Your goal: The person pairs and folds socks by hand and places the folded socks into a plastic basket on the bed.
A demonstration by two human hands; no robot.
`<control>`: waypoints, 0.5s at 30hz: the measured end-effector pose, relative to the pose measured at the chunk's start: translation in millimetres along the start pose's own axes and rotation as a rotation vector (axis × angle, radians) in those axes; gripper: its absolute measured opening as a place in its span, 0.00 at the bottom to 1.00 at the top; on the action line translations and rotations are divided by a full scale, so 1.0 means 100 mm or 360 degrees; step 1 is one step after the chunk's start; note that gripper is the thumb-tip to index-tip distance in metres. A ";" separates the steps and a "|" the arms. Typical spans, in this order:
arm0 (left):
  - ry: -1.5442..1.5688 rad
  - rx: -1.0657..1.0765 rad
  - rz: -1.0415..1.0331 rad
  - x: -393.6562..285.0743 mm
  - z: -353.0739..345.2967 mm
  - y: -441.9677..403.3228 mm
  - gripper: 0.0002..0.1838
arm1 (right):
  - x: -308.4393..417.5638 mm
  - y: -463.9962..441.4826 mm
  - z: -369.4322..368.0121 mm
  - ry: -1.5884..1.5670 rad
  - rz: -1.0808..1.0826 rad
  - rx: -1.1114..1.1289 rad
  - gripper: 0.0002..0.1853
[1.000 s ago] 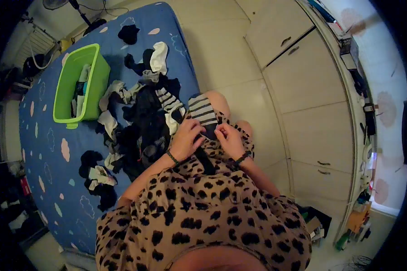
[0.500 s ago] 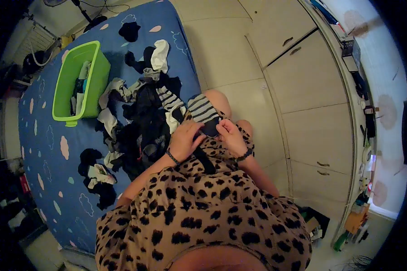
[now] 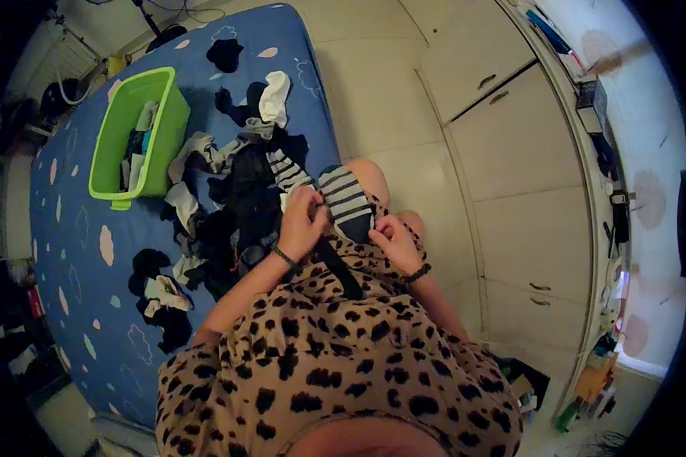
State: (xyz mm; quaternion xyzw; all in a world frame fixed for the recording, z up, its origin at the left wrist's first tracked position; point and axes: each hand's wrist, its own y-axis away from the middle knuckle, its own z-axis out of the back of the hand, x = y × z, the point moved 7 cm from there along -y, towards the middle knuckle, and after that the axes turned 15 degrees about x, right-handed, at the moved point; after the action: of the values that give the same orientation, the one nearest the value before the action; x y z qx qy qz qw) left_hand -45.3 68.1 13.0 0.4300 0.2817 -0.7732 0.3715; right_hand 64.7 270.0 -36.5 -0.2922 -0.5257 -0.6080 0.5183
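A grey-and-black striped sock (image 3: 348, 202) with a dark end lies flat over my lap and knee. My right hand (image 3: 394, 242) pinches the edge of its dark end between thumb and fingers. Just left of the sock is my left hand (image 3: 303, 226), its fingers curled together; whatever is in them is hidden. A second striped sock (image 3: 287, 169) lies at the bed's edge, beyond my left fingers. A black strip of cloth (image 3: 337, 266) hangs over my lap below the hands.
Many dark, grey and white socks (image 3: 244, 190) are heaped on the blue patterned bed (image 3: 84, 305). A green plastic bin (image 3: 174, 126) holding folded items stands on the bed at the left. Pale cabinets (image 3: 518, 152) line the floor to the right.
My left hand has moved up and left, off the sock's dark end. My right hand, still pinching, has shifted slightly down and right, and the striped sock lies straighter.
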 end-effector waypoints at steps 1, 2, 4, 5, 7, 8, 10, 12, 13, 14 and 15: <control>-0.0037 0.0006 0.0069 -0.01 0.10 -0.07 0.09 | 0.15 -0.01 0.03 0.0007 0.0003 0.0006 0.07; -0.0109 -0.0034 -0.0063 0.00 0.13 -0.14 0.11 | 0.44 0.04 0.16 0.0390 0.0178 -0.0254 0.08; -0.0178 -0.0088 -0.0193 0.00 0.12 -0.26 0.13 | 0.87 0.06 0.23 0.0779 0.0362 -0.0507 0.09; -0.0159 0.0061 -0.0190 -0.01 0.00 -0.34 0.18 | 0.98 0.02 0.22 0.0838 0.0347 -0.0525 0.11; -0.0142 0.0199 -0.0192 0.06 -0.21 -0.40 0.24 | 1.06 -0.08 0.11 0.0902 0.0341 -0.0542 0.13; -0.0300 0.0364 -0.0282 0.18 -0.45 -0.38 0.29 | 1.04 -0.18 0.00 0.0956 0.0454 -0.0491 0.17; -0.0457 0.0513 -0.0359 0.28 -0.65 -0.32 0.34 | 0.85 -0.40 -0.31 0.1277 0.0376 -0.0170 0.28; -0.0390 0.0707 -0.0191 0.41 -0.66 -0.34 0.38 | 0.84 -0.39 -0.35 0.1237 0.0375 -0.0119 0.30; -0.0393 0.0679 -0.0171 0.42 -0.63 -0.33 0.38 | 0.85 -0.37 -0.36 0.1196 0.0344 -0.0056 0.32; -0.0266 0.0746 -0.0053 0.49 -0.62 -0.31 0.38 | 0.74 -0.38 -0.37 0.1153 0.0374 -0.0054 0.33; -0.0138 0.0823 0.0053 0.54 -0.62 -0.25 0.39 | 0.74 -0.35 -0.38 0.1153 0.0387 -0.0039 0.33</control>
State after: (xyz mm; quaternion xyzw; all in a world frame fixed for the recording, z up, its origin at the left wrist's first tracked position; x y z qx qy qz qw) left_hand -56.5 111.3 -60.9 0.4818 0.0513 -0.8309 0.2736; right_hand 17.2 207.1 8.0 -0.1247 -0.2627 -0.6122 0.7353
